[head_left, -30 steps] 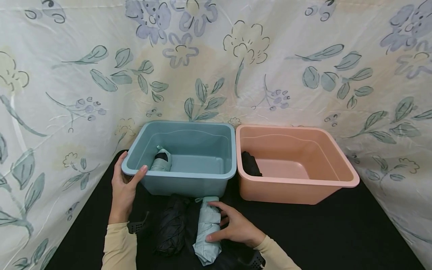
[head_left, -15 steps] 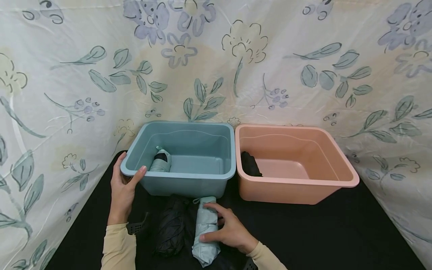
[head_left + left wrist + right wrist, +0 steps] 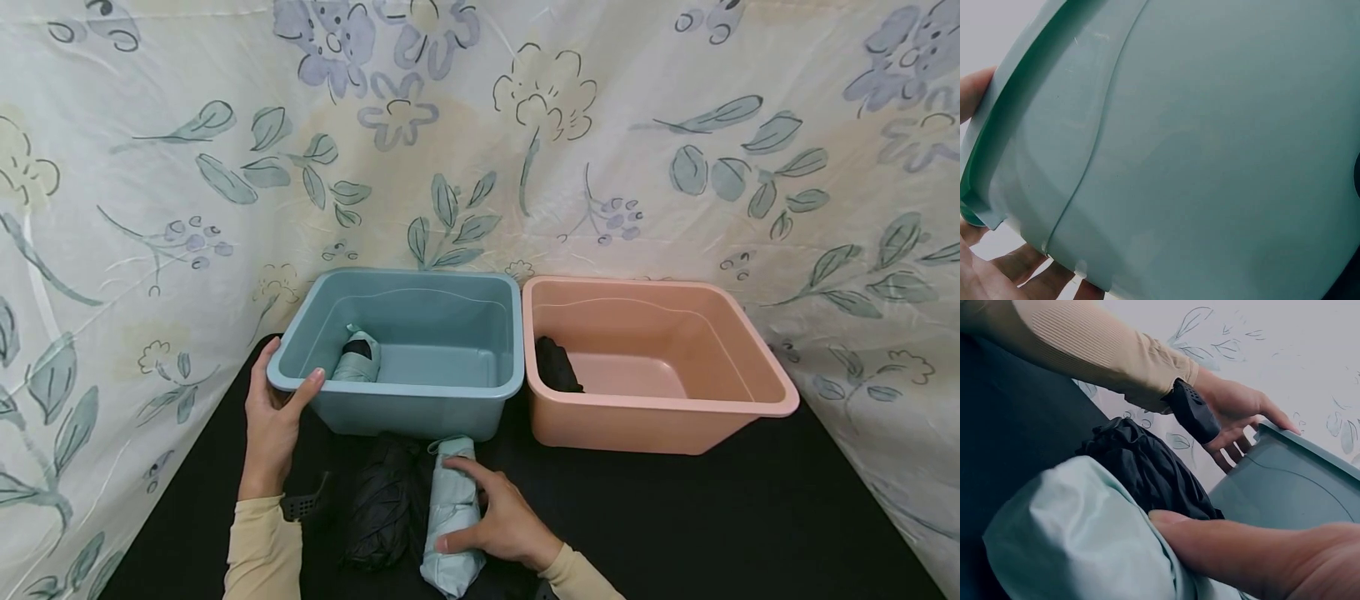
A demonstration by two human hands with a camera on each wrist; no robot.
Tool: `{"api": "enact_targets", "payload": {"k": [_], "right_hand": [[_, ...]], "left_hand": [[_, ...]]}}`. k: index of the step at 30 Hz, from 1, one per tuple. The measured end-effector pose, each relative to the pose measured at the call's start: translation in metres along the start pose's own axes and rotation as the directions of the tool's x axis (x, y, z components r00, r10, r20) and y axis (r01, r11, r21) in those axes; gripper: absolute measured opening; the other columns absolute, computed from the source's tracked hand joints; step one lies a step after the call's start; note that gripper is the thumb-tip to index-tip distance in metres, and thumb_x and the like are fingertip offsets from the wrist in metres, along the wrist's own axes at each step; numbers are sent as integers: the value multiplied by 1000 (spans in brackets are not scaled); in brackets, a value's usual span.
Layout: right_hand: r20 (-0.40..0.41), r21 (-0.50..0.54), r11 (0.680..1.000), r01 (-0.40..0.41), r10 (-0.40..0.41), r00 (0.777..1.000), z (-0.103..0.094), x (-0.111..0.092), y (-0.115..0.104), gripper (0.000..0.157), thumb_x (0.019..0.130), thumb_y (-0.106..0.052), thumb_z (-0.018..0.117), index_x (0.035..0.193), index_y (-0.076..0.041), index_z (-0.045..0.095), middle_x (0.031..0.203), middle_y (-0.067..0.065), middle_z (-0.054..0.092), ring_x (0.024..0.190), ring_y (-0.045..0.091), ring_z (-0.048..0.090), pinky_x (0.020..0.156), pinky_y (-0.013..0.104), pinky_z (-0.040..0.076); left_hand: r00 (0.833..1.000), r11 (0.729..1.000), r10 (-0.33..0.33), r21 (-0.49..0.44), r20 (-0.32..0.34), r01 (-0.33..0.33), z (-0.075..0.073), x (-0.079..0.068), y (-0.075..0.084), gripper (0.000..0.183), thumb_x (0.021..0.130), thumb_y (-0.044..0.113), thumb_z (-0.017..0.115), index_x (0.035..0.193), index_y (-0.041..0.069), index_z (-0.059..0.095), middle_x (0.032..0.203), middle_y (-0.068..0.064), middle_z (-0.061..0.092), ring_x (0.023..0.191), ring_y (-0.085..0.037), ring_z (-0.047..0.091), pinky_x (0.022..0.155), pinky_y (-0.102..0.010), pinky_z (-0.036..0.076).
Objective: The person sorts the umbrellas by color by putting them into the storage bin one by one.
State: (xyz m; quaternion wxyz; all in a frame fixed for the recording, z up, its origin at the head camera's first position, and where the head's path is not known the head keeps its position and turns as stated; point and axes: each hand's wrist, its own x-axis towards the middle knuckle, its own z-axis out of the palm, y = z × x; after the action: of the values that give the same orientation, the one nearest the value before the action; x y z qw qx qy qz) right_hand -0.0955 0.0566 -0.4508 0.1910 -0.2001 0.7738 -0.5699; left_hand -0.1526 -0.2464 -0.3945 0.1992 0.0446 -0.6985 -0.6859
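My left hand (image 3: 273,425) grips the left front corner of a blue plastic bin (image 3: 420,408), thumb over the rim and fingers against the outer wall. In the left wrist view that bin wall (image 3: 1210,144) fills most of the picture. My right hand (image 3: 506,517) holds a pale blue folded umbrella (image 3: 452,500), thumb and fingers spread across its wrinkled cloth. A thin loop shows at its far end. In the right wrist view the thumb (image 3: 1210,540) lies along the cloth. Left of it lies a black folded umbrella (image 3: 382,504), untouched by either hand.
A pink bin (image 3: 637,429) stands right beside the blue one, with a small black bundle (image 3: 557,365) inside. Inside the blue bin lies a small pale blue roll (image 3: 358,358) with a black band. A floral cloth (image 3: 480,125) hangs behind the black-covered table (image 3: 675,525).
My right hand and the pale blue umbrella have shifted slightly left, closer to the black umbrella. The left hand keeps its hold on the blue bin.
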Motion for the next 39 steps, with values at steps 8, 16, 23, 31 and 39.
{"api": "enact_targets", "payload": {"k": [8,16,23,31,39], "right_hand": [[29,-93,996,-16,18,999,-1,0,0,84,64,-33,86,137,-33,43,107,5,43,84,22,37,70,36,34],[122,-45,998,43,-38,992,-1,2,5,83,70,-32,82,141,-29,39,139,0,38,121,22,41,94,46,34],[140,-91,993,78,-65,988,0,1,7,80,71,-34,80,139,-31,40,122,1,44,101,16,43,84,37,37],[103,-105,990,92,-81,991,2,0,5,77,70,-34,81,137,-31,42,110,1,44,91,16,42,77,33,39],[8,-39,996,75,-74,997,8,0,5,71,69,-36,83,127,-32,44,115,4,41,99,21,43,76,35,41]], "left_hand": [[1000,1000,-3,-3,-2,3,1,0,1,73,86,12,68,144,29,28,143,-3,33,128,-27,33,103,-46,28],[1000,1000,-6,-1,0,6,1,-1,0,73,86,12,68,144,31,28,143,-3,33,127,-26,34,102,-44,30],[1000,1000,-4,5,-5,4,0,-1,1,73,86,12,69,144,31,29,143,-2,33,127,-26,34,103,-44,29],[1000,1000,-9,2,-4,9,0,0,0,73,86,13,69,144,30,28,143,-3,33,128,-26,33,103,-47,28],[1000,1000,-6,2,0,6,-1,0,-1,73,85,13,69,144,32,29,142,-2,33,127,-26,34,103,-47,28]]}}
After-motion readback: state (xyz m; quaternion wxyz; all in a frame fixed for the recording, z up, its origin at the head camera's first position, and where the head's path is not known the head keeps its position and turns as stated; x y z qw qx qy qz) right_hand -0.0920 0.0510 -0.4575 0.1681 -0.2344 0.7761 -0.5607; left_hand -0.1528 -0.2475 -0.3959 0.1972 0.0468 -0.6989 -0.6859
